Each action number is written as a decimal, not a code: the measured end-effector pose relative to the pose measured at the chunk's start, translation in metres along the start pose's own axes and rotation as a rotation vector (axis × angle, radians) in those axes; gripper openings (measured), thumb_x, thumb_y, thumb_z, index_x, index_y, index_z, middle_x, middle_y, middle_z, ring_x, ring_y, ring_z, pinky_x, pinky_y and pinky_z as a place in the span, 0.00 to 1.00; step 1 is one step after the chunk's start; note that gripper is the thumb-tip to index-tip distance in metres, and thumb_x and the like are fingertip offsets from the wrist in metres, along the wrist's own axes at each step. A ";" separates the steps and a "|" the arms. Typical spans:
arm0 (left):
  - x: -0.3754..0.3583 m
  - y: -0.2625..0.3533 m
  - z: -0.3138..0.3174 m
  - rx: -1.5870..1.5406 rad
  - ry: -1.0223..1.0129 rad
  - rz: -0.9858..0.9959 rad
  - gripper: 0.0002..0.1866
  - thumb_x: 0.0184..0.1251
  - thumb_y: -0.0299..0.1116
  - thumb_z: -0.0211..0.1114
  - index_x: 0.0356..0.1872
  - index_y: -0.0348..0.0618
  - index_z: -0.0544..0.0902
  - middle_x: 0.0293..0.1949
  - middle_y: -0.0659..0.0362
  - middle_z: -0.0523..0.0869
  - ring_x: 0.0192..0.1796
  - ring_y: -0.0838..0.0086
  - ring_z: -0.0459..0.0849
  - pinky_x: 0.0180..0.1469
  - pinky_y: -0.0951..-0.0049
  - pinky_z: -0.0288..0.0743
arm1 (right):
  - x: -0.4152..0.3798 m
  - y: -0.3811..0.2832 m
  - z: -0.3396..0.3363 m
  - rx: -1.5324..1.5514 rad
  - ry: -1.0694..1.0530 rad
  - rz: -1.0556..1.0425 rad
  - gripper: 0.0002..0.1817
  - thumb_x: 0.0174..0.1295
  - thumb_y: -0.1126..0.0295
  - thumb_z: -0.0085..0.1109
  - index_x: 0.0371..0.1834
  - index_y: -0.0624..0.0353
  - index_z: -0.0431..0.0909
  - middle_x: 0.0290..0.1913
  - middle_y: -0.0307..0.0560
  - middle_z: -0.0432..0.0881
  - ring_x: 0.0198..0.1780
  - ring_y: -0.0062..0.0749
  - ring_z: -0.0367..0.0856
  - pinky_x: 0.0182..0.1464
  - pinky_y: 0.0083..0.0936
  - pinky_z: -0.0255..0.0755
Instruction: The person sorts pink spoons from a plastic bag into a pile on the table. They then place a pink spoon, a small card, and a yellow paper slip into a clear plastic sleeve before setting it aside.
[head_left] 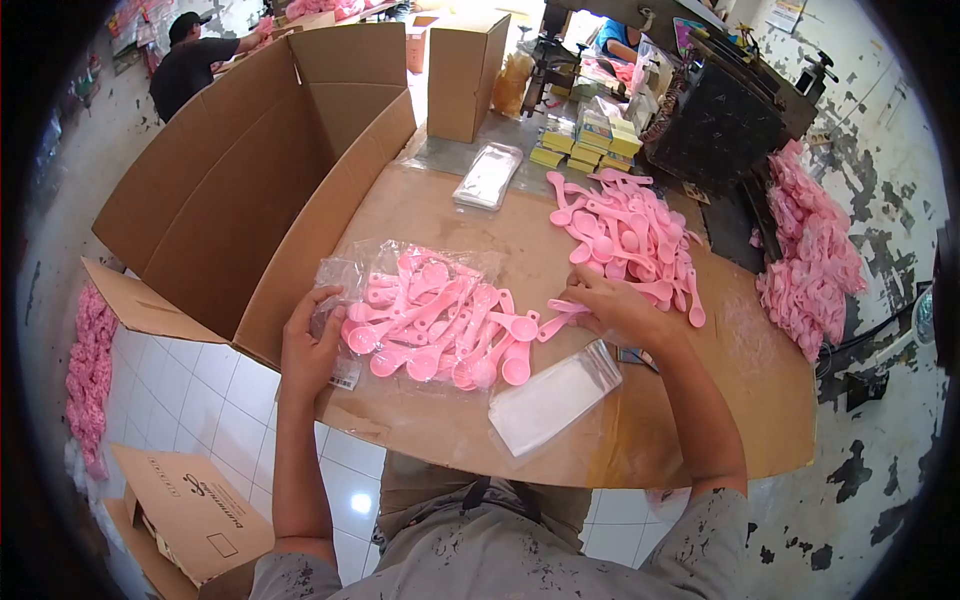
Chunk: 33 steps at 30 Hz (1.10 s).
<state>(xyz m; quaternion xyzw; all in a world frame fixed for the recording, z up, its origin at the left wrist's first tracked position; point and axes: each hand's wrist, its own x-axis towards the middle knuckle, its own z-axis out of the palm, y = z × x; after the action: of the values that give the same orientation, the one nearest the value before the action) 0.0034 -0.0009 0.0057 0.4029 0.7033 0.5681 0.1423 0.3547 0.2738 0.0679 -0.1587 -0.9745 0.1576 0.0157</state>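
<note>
Head view: left hand [312, 345] pinches spoon bag [420, 310]; right hand [615, 310] grips pink spoons [562, 312].

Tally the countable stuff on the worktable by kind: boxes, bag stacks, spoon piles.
Upright cardboard boxes: 1
Stacks of empty clear bags: 2
Pink spoon groups, bagged and loose: 2
Total: 5

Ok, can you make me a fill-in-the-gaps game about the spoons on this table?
1. The spoons in the loose pile are all ____.
2. The left hand holds a clear plastic ____ of spoons.
3. The right hand touches spoons beside the ____ pile.
4. The big open box is made of ____.

Missing words: pink; bag; loose; cardboard
</note>
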 end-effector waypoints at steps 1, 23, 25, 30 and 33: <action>0.000 0.000 -0.001 0.003 -0.003 -0.006 0.13 0.76 0.28 0.66 0.57 0.35 0.85 0.54 0.52 0.90 0.59 0.67 0.86 0.64 0.67 0.77 | 0.001 0.005 0.002 0.005 -0.003 -0.020 0.20 0.59 0.75 0.73 0.56 0.56 0.82 0.55 0.47 0.79 0.53 0.46 0.85 0.53 0.39 0.79; 0.001 -0.005 0.000 -0.014 0.002 -0.003 0.14 0.76 0.29 0.67 0.57 0.36 0.85 0.55 0.52 0.90 0.59 0.68 0.86 0.64 0.67 0.77 | 0.012 -0.054 0.018 0.003 0.207 -0.248 0.26 0.56 0.77 0.69 0.60 0.50 0.81 0.64 0.50 0.80 0.65 0.49 0.79 0.62 0.39 0.77; 0.000 -0.003 -0.001 0.002 -0.005 0.001 0.14 0.76 0.29 0.67 0.58 0.36 0.85 0.55 0.52 0.90 0.59 0.68 0.86 0.64 0.68 0.77 | 0.013 -0.061 0.028 -0.062 0.214 -0.268 0.21 0.57 0.77 0.69 0.55 0.51 0.81 0.63 0.49 0.81 0.64 0.48 0.81 0.60 0.38 0.78; 0.001 -0.005 0.001 -0.018 0.001 -0.004 0.14 0.76 0.29 0.68 0.58 0.36 0.85 0.56 0.53 0.90 0.60 0.68 0.86 0.64 0.67 0.77 | 0.013 -0.044 0.036 -0.085 0.245 -0.329 0.16 0.59 0.75 0.69 0.51 0.55 0.80 0.59 0.48 0.82 0.62 0.47 0.82 0.62 0.40 0.76; 0.001 -0.006 0.001 0.005 0.010 0.012 0.14 0.76 0.29 0.68 0.58 0.36 0.85 0.56 0.53 0.90 0.60 0.67 0.86 0.65 0.67 0.77 | 0.006 -0.044 0.017 -0.001 0.266 -0.207 0.15 0.59 0.78 0.70 0.49 0.57 0.80 0.57 0.48 0.83 0.61 0.46 0.83 0.63 0.39 0.76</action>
<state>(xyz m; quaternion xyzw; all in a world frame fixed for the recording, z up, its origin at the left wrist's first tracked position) 0.0007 0.0000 -0.0002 0.4044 0.7030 0.5693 0.1344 0.3345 0.2307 0.0654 -0.0768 -0.9751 0.1321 0.1609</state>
